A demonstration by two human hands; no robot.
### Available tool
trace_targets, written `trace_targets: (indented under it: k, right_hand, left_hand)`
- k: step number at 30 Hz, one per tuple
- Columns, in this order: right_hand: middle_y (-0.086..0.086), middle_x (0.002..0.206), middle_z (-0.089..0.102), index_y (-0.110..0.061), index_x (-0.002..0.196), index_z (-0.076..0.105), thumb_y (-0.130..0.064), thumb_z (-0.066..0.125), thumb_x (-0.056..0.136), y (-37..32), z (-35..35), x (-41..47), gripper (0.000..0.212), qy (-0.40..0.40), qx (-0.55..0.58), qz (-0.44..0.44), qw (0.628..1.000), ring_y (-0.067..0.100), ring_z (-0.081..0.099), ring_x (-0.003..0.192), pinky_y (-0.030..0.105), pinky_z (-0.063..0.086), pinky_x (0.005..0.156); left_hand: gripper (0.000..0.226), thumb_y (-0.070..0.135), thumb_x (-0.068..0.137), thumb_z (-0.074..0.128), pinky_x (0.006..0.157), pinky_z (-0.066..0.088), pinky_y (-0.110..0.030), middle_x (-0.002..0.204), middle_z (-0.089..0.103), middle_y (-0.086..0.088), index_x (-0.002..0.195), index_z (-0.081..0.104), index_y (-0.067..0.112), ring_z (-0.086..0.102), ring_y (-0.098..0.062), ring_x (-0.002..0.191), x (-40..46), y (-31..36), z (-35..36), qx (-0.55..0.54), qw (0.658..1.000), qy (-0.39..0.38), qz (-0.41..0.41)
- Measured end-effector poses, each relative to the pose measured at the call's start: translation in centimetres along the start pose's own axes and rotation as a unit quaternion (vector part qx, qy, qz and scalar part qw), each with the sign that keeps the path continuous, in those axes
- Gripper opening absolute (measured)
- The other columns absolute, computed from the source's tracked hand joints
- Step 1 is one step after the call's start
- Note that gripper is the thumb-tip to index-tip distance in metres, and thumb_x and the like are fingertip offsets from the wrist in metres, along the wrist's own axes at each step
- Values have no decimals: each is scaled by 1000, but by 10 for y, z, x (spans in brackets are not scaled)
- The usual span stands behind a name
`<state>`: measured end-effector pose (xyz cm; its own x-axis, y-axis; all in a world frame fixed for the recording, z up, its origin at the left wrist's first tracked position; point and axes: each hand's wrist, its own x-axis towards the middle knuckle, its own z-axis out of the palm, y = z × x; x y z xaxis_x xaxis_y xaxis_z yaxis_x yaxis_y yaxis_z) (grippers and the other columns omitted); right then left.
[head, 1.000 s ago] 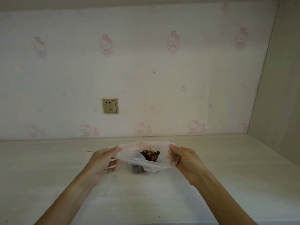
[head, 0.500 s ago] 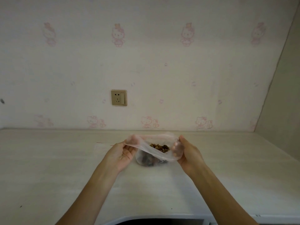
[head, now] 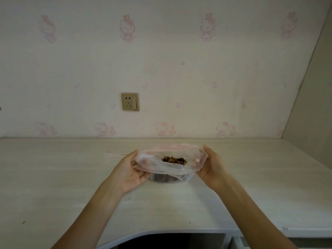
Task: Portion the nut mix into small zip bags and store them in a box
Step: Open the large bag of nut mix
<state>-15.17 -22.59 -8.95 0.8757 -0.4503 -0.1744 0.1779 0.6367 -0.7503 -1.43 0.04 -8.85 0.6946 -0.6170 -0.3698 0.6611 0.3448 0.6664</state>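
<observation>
While spreading the zip bag (head: 167, 165) wide from both ends, holds it low over the counter (head: 71, 177), near the middle. Grips the left end of the rim with the left hand (head: 129, 169), thumb on top and fingers curled under the film. Grips the right end the same way with the right hand (head: 212, 166), fingers curled into the mouth and showing pink through the plastic. Pulls sideways rather than up, which flattens the mouth into a broad oval facing up and toward the camera, wide enough for loose pieces to pass.

Shows the nut mix (head: 174, 159) through that opening as a small brown heap low inside the bag. Cannot tell whether the darker mass (head: 165, 177) resting on the counter below the rim is the bag's own sagging bottom or a separate clear container.

Probably held low so that the counter takes the weight and spares the thin film. Looks like opening or checking a portion, with the seal not yet pressed shut and no box in view. Risks a spill with any tilt, given the slack film between the hands.

Leaves a thin red line (head: 115, 153) on the counter to the left, too faint to identify.
</observation>
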Motion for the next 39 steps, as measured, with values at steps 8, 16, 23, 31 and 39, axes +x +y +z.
trace_targets:
  k: [8, 16, 23, 31, 39]
  right_hand:
    - [13, 86, 76, 1, 115, 65, -26, 41, 111, 6, 0, -9, 37, -36, 145, 8, 989, 20, 74, 72, 31, 63, 63]
    - [7, 61, 66, -5, 94, 63, -14, 49, 102, 16, 12, -10, 19, 1, 89, 14, 996, 17, 63, 48, 28, 52, 42]
    - [-6, 118, 62, -39, 122, 56, -55, 75, 86, 2, 7, -24, 44, 88, -299, -169, 935, 12, 65, 101, 45, 60, 88]
    - [20, 79, 68, -7, 98, 73, -32, 65, 100, -5, 19, -19, 26, 62, -504, -207, 836, 10, 59, 51, 32, 54, 49]
    - [12, 123, 69, -17, 103, 80, -66, 59, 92, -10, 16, -4, 54, 49, -390, -23, 919, 26, 63, 119, 45, 53, 104]
  left_hand:
    - [22, 6, 100, 54, 73, 62, -28, 99, 73, -15, 117, 63, -4, 69, -19, 84, -2, -6, 13, -114, 992, -48, 26]
    - [25, -6, 94, 40, 52, 51, -26, 73, 64, -13, 104, 62, -2, 58, -16, 58, 18, -16, 17, -12, 999, -6, 47]
    - [79, 67, 74, 77, 81, 57, -37, 131, 55, 1, 137, 45, 33, 60, -20, 120, -2, -9, 13, 283, 933, 89, 205]
    - [15, 32, 99, 69, 59, 42, -22, 76, 65, 11, 96, 77, 20, 60, -11, 67, 5, -8, 19, 526, 779, 99, 326]
    - [30, 47, 91, 69, 88, 53, -36, 93, 77, 9, 80, 83, 23, 67, -18, 99, 3, 9, 30, 378, 918, 31, 118]
